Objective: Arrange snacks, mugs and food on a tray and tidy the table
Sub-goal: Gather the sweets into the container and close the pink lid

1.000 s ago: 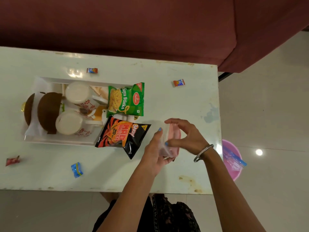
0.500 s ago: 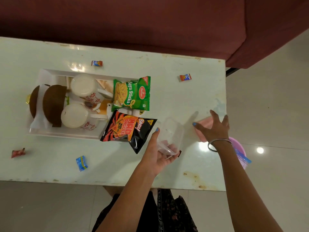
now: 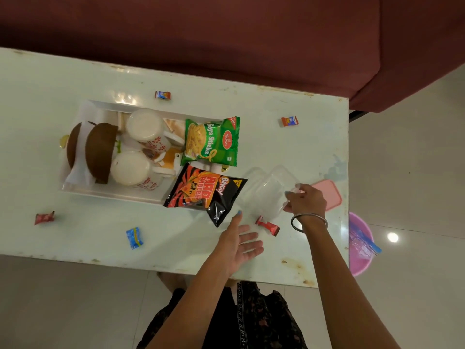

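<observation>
A white tray (image 3: 110, 195) on the table holds two white floral mugs (image 3: 147, 128), two brown buns (image 3: 99, 151), a green Soya Sticks packet (image 3: 212, 141) and, overhanging its edge, a black Mad Angles packet (image 3: 203, 191). A clear plastic container (image 3: 269, 191) stands right of the packets; my right hand (image 3: 305, 199) pinches its right rim. The pink lid (image 3: 329, 193) lies on the table just behind that hand. My left hand (image 3: 239, 244) hovers open, palm up, near the table's front edge. A red candy (image 3: 268, 225) lies between my hands.
Loose wrapped candies lie about: one red (image 3: 44, 217) and one blue (image 3: 134, 238) at the front left, two orange ones (image 3: 162, 94) (image 3: 289, 120) at the back. A pink bucket (image 3: 361, 244) sits on the floor right of the table. A maroon sofa (image 3: 226, 34) runs behind.
My right hand set the pink lid down at the right and came back to the container's rim. My left hand let go of the container and opened. A red candy now shows.
</observation>
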A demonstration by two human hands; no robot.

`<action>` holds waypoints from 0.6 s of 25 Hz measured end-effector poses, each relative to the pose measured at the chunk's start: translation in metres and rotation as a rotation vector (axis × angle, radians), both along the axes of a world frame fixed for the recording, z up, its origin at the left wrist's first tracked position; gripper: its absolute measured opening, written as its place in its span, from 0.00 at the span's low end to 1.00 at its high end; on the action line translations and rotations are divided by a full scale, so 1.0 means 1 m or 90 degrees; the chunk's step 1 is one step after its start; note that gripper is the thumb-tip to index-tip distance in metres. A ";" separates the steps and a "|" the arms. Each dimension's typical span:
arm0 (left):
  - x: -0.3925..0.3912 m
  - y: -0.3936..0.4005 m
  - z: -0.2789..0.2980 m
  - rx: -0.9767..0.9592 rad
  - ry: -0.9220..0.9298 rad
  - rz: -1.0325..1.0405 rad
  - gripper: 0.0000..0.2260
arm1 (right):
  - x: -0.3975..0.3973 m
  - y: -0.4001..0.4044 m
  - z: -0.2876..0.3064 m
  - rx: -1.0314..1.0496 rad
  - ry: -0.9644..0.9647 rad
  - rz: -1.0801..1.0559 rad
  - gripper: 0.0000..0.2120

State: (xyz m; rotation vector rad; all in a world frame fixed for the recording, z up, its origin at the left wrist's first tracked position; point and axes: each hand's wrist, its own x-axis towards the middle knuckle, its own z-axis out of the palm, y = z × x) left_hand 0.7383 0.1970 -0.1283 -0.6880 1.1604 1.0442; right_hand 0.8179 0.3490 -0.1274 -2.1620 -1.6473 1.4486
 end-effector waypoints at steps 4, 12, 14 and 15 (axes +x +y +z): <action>-0.010 -0.053 -0.010 -0.086 0.084 -0.071 0.15 | 0.001 0.003 -0.010 0.020 0.001 -0.100 0.17; -0.075 -0.141 -0.023 -0.401 0.698 -0.003 0.13 | 0.009 -0.088 -0.021 0.059 -0.168 0.123 0.26; -0.089 -0.149 -0.029 -0.417 0.778 -0.019 0.20 | 0.001 -0.110 -0.029 0.116 -0.159 0.198 0.24; -0.094 -0.150 -0.032 -0.421 0.796 -0.047 0.24 | -0.004 -0.120 -0.033 0.137 -0.153 0.240 0.20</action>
